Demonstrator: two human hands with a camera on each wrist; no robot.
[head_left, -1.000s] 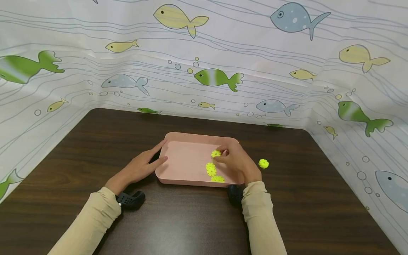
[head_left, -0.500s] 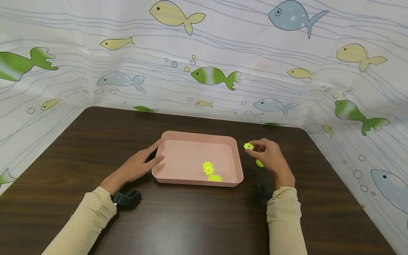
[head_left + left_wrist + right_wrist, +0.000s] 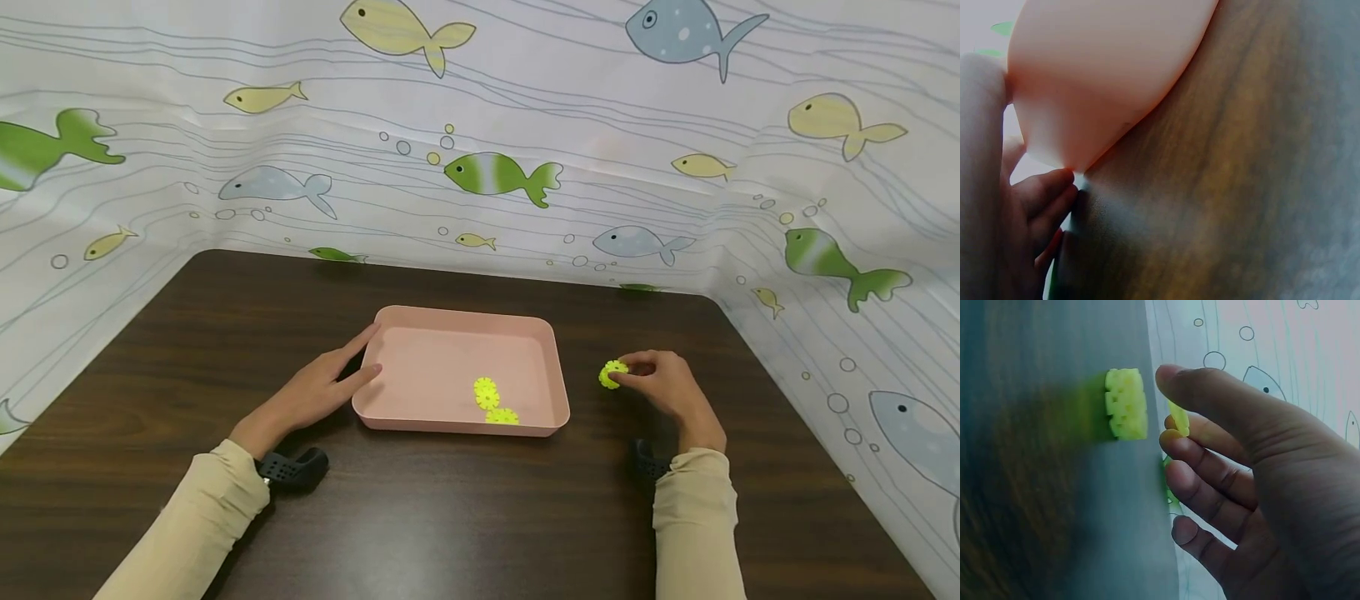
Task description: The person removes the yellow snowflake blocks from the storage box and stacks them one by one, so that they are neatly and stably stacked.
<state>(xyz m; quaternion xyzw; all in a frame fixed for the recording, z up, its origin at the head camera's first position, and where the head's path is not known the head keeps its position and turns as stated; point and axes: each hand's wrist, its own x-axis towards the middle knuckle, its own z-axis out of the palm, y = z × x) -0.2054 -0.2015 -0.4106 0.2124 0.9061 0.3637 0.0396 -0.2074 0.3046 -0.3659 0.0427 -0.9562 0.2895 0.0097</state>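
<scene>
A shallow pink tray (image 3: 420, 354) sits mid-table. My left hand (image 3: 307, 392) rests against its left side, fingers fairly straight, the thumb tip at the rim. In the left wrist view the fingertips (image 3: 1060, 184) touch the tray's outer wall (image 3: 1085, 106). Right of the tray, my right hand (image 3: 671, 392) pinches a yellow-green notched snowflake disc (image 3: 1179, 419) between thumb and fingers. Just apart from it, a short stack of similar discs (image 3: 1126, 405) stands on the table. In the head view the held disc overlaps this stack.
Several yellow-green discs (image 3: 486, 393) lie in the tray's front right part; the front wall partly hides some. The dark wooden table (image 3: 450, 508) is bordered at the back and sides by a white fish-print sheet (image 3: 405, 200).
My right hand has lifted one disc out of the tray and carried it right, to the stack on the table. The left hand keeps its place at the tray.
</scene>
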